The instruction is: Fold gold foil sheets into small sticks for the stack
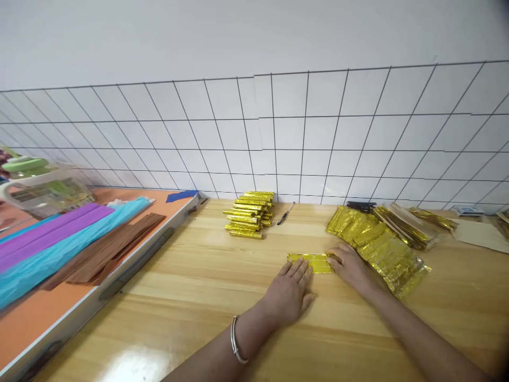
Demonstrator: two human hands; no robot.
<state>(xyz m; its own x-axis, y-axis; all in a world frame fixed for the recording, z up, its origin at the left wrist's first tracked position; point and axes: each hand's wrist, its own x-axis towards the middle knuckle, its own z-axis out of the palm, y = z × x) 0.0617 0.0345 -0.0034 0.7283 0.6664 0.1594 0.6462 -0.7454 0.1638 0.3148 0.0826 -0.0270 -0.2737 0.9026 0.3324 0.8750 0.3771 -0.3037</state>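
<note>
Your work looks partway along: gold rolls (pixel 247 218) lie heaped toward the worktop's (pixel 178 313) far edge, and flat gold sheets (pixel 371 241) remain piled toward its right edge. One gold strip (pixel 323 263) lies unrolled mid-worktop. Your left hand (pixel 289 293) rests flat across it, thumb apart; your right hand (pixel 350 266) is narrowed at its right end, but whether it pinches, you cannot tell. Count one pen (pixel 284 215), roughly a dozen or more overlapping rolls, and uncountable sheets.
</note>
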